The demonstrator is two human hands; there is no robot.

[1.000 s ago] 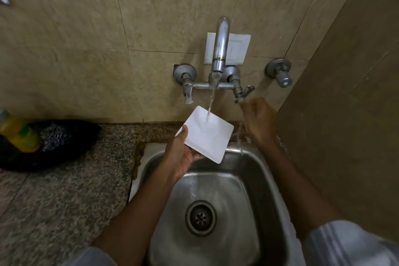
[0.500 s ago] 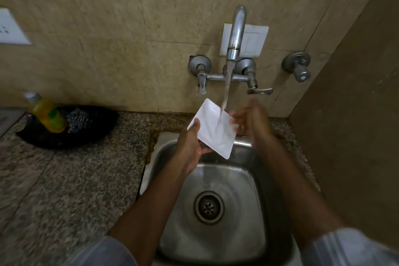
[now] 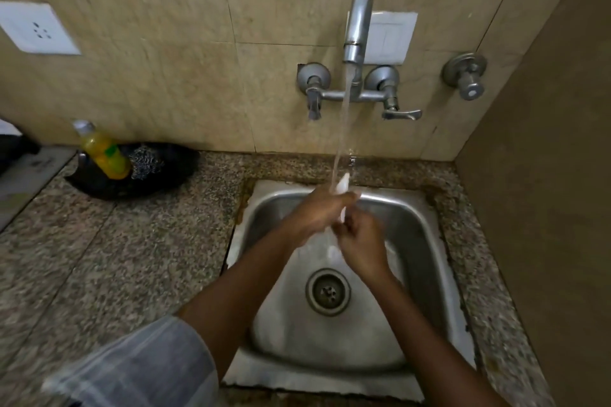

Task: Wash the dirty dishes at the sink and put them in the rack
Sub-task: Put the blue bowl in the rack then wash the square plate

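Observation:
A small white square plate [image 3: 342,184] is held nearly edge-on over the steel sink [image 3: 426,241], with the water stream from the tap [image 3: 358,23] hitting its upper corner. My left hand [image 3: 315,213] grips the plate from the left side. My right hand [image 3: 362,241] is against its right side, fingers curled at the plate's edge. Most of the plate is hidden between the two hands; only the top corner and a sliver near the bottom show.
On the granite counter [image 3: 132,258] at the left, a yellow soap bottle [image 3: 104,152] and a steel scrubber [image 3: 147,162] sit in a black dish. A side wall [image 3: 545,192] closes in the sink's right. A lever handle [image 3: 401,114] and a separate valve [image 3: 466,76] are on the back wall.
My right hand left the tap lever and came down onto the plate. The plate turned from face-up to edge-on and dropped lower over the sink. The water stream grew stronger.

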